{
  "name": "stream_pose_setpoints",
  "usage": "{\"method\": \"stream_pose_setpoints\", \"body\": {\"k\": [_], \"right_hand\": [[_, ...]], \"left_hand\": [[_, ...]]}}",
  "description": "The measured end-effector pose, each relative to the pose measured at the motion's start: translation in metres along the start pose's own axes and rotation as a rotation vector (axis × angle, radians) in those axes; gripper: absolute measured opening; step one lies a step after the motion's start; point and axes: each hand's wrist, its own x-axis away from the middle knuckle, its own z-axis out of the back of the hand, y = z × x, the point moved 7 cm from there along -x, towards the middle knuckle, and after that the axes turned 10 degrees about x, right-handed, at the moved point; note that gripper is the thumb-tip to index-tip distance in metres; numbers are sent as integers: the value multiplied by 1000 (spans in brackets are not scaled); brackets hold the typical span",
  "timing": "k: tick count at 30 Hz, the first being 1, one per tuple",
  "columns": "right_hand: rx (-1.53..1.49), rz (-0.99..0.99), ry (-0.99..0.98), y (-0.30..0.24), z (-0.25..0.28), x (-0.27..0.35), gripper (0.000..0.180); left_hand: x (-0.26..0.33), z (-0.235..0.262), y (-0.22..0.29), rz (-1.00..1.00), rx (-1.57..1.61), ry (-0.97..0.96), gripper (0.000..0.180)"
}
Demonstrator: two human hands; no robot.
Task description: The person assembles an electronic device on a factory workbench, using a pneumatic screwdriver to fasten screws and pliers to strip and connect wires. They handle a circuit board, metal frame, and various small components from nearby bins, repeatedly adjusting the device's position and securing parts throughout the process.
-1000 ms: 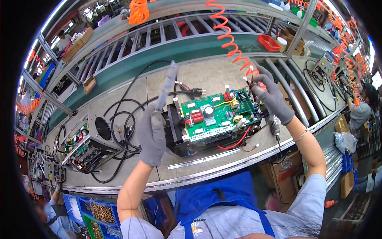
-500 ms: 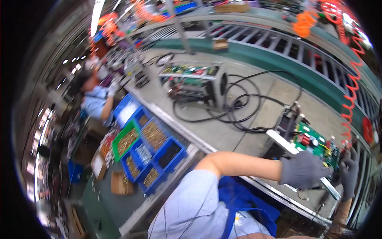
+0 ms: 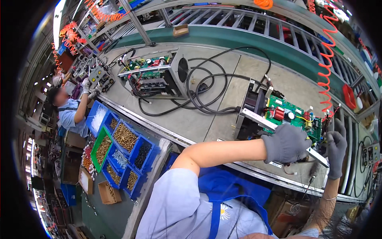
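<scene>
My left hand [image 3: 285, 143] grips the open unit's metal rail [image 3: 278, 129]; my right hand [image 3: 336, 153] grips a driver beside its green board [image 3: 292, 115]. Board seated, casing still off.

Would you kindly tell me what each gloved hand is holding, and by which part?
The left hand grips the metal frame rail of the open unit. The right hand is at the unit's right end; its grip cannot be told.
</scene>
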Motion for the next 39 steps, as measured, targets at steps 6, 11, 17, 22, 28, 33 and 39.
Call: {"method": "stream_pose_setpoints", "body": {"k": [6, 11, 17, 22, 28, 33, 39], "right_hand": [[-118, -83, -250, 29, 1, -10, 10], [-26, 0, -253, 37, -3, -25, 18], [22, 7, -275, 27, 4, -19, 20], [13, -12, -387, 37, 2, -21, 20], [160, -93, -81, 17, -6, -3, 13], [275, 30, 132, 1, 7, 14, 14], [456, 4, 114, 1, -10, 0, 17]], "left_hand": [[-4, 2, -1, 29, 5, 81, 23], [-10, -12, -19, 46, 65, 40, 19], [-9, 5, -3, -1, -68, 134, 35], [-10, 1, 0, -11, -83, 177, 32], [-2, 0, 0, -123, -203, 252, 27], [-5, 1, 0, -105, -202, 238, 30], [7, 21, 8, -108, -132, 338, 42]]}}
